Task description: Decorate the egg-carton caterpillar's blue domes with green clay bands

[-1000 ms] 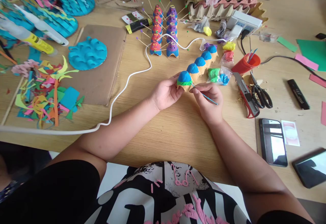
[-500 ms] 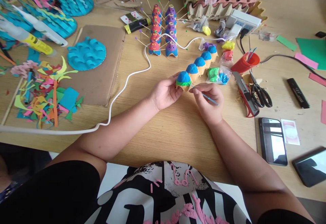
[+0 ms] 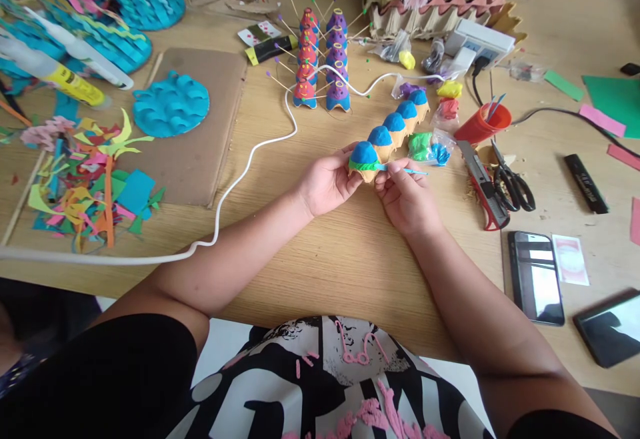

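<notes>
A strip of egg-carton cups [image 3: 397, 139] with blue clay on their tops runs diagonally away from me. Its nearest cup has a band of green clay [image 3: 364, 166] below the blue dome. My left hand [image 3: 327, 184] is closed around the left side of that cup. From the right, my right hand [image 3: 407, 196] pinches a thin blue modelling tool [image 3: 406, 170], whose tip meets the green band. Beside the strip lie green clay [image 3: 420, 146] and blue clay [image 3: 440, 153] in plastic bags.
Finished red cups [image 3: 306, 72] and purple cups [image 3: 338, 79] with pins stand behind. A white cable [image 3: 250, 166] crosses the table. To the right are an orange cup [image 3: 480, 124], a utility knife [image 3: 484, 189], scissors [image 3: 513, 182] and a phone [image 3: 537, 278]. Paper scraps [image 3: 80, 192] lie left.
My right hand has turned, bringing the blue tool from a downward slant to nearly level against the green band. My left hand keeps its hold on the strip.
</notes>
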The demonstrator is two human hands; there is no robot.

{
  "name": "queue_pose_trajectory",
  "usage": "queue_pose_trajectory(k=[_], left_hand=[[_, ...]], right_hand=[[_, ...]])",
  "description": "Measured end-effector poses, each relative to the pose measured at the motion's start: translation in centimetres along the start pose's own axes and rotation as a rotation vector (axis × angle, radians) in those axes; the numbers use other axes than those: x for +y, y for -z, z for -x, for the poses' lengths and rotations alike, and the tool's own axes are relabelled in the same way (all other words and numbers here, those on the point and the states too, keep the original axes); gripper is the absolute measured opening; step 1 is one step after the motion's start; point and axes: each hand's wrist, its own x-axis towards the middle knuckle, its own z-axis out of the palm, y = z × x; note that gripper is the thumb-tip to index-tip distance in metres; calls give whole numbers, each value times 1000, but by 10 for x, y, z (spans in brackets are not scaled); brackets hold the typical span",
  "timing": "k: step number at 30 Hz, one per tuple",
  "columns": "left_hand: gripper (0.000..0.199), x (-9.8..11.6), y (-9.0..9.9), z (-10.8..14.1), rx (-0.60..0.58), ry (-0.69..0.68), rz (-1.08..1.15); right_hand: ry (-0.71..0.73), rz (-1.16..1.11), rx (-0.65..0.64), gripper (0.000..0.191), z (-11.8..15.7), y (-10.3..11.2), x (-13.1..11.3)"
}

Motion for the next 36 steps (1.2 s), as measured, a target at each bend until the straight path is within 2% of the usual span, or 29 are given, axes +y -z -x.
queue_pose_trajectory(k=[6,13,21,30,36], left_hand=[[36,0,0,0,-6,13,6],[41,-1,0,1,-18,13,8],[39,-1,-1,1,5,36,21],[37,-2,-1,2,-30,27,10],[39,-1,-2,3,-35,41,14]], right_hand=[[-80,4,-31,45,1,-1,-2],[-45,20,-74,49,-3,5,3],[-69,45,-97,51,-3,4,0],[-76,32,-127,50,-2,5,0],[-77,26,-95,53,-3,3,-1]])
